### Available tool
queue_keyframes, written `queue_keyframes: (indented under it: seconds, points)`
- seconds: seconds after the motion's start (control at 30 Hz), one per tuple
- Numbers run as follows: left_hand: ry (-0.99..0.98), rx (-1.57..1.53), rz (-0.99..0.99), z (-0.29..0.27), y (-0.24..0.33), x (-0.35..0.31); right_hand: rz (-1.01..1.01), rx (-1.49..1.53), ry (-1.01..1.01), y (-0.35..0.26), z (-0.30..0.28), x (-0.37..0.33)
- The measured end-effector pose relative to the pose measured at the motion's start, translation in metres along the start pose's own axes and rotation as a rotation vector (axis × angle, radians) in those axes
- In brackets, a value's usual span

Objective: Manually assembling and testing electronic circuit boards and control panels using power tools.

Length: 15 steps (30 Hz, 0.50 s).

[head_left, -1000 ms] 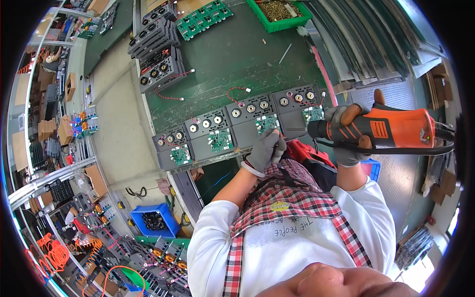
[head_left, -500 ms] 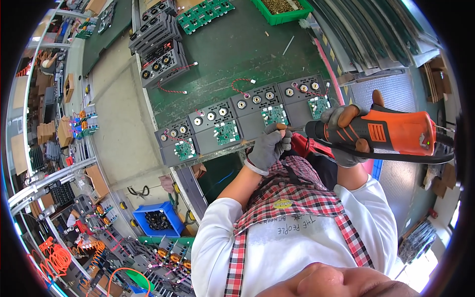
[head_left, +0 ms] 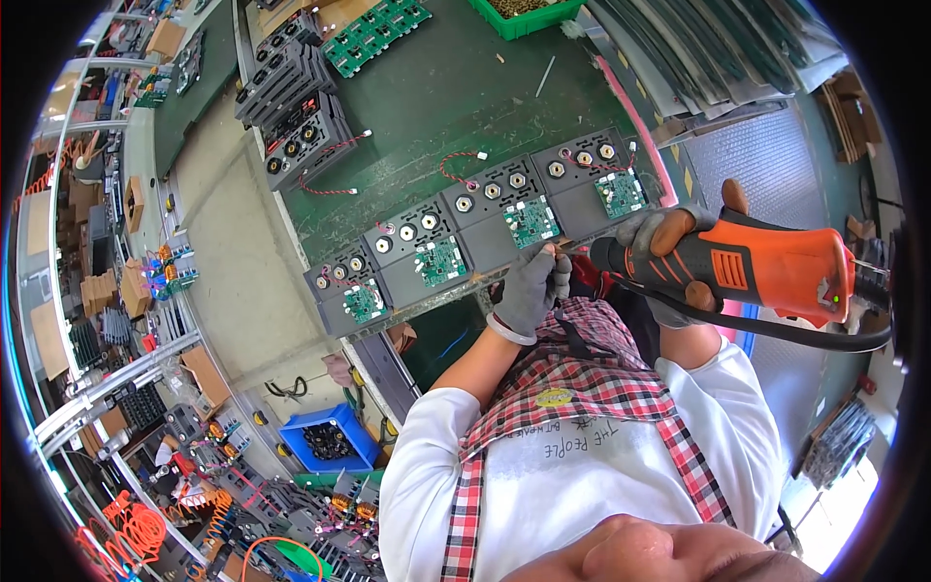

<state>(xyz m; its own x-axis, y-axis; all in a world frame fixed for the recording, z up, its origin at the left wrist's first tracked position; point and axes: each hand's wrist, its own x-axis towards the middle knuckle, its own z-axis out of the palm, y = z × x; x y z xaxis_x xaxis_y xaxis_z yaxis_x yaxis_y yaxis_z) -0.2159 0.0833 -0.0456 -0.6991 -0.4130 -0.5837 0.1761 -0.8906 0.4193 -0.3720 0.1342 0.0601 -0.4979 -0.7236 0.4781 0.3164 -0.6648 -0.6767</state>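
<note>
I see boards (head_left: pixel 530 223) on all four front cases (head_left: pixel 487 248) on the bench (head_left: pixel 456 97), fastened or not I can't tell, right hand (head_left: pixel 669 238) wrapped round the driver (head_left: pixel 781 270), left hand (head_left: pixel 531 289) curled near its nose (head_left: pixel 605 256), contents unclear.

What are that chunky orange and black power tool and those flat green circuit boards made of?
The orange and black power tool: probably hard plastic, smooth with moulded slots; its duller black may be rubber.
The flat green circuit boards: perhaps coated resin, judging by even green faces dotted with tiny parts.
</note>
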Motion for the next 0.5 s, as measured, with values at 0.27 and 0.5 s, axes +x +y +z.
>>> queue_keyframes:
  seconds: [0.27, 0.5]
  points:
    - [-0.009, 0.018, -0.011, -0.003, -0.001, 0.001, 0.022, -0.031, 0.006, 0.001, 0.001, 0.000]
    - [0.105, 1.659, 0.762, -0.013, 0.045, 0.041, 0.017, -0.262, 0.118, 0.031, -0.017, -0.003]
